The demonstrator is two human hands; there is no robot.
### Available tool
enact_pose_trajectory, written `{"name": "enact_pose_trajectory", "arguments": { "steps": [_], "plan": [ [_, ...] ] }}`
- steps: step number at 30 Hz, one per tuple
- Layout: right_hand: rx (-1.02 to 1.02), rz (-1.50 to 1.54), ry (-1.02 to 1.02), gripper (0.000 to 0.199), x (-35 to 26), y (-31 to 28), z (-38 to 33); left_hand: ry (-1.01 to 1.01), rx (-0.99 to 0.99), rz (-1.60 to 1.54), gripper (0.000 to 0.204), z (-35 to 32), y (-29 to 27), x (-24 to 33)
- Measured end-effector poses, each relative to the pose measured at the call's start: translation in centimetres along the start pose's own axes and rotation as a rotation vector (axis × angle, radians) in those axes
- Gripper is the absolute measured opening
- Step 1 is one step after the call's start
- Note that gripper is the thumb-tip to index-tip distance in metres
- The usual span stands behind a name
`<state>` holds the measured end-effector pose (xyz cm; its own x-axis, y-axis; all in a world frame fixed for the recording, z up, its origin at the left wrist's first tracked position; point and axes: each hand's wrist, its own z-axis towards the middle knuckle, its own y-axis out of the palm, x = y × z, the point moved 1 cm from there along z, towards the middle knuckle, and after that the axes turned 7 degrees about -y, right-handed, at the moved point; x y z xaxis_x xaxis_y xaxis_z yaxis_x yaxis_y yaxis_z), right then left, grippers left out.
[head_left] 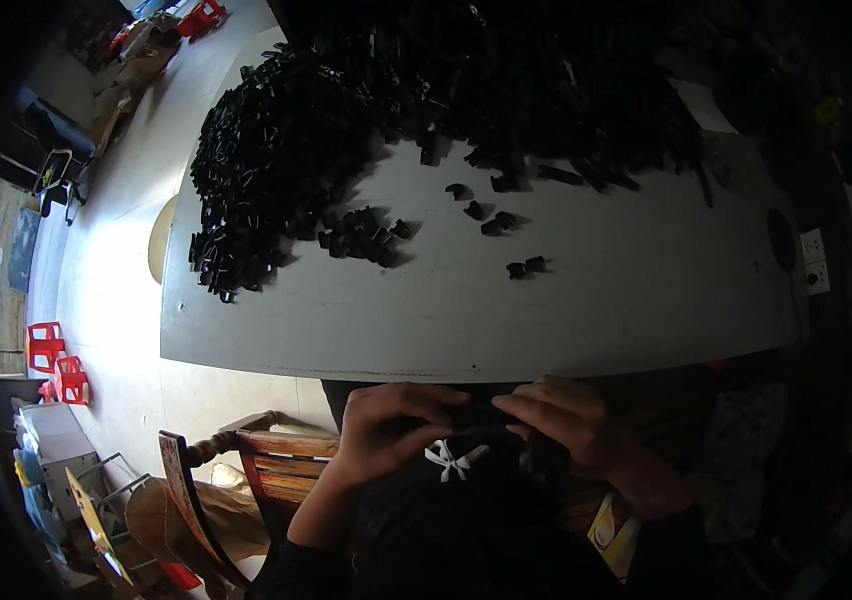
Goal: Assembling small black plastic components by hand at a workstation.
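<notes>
Below the table's near edge, at six o'clock, your left hand (386,425) and right hand (566,420) curl together around a small black part (491,415), mostly hidden in shadow; how firmly you grip it I cannot tell. Keeping it close to your body and between both sets of fingertips should steady it. On the grey table (546,320), one big heap of black parts (346,120) sits at twelve o'clock, with about eight strays nearer you. Two red stools (54,362) stand at nine o'clock.
</notes>
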<state>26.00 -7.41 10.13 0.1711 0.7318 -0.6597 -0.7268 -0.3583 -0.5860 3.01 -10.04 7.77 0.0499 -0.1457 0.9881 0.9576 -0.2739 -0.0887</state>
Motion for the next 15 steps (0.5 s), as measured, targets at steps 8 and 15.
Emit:
{"name": "enact_pose_trajectory", "arguments": {
  "steps": [8,15],
  "plan": [
    [0.025,-0.063,-0.195,0.026,-0.3,3.5,-1.6,-0.225,-0.081,-0.42,0.065,0.2,3.5,0.5],
    [0.1,-0.093,-0.166,0.027,0.2,3.5,-2.0,-0.237,-0.129,-0.388,0.065,1.2,4.8,-0.9]
  ]
}}
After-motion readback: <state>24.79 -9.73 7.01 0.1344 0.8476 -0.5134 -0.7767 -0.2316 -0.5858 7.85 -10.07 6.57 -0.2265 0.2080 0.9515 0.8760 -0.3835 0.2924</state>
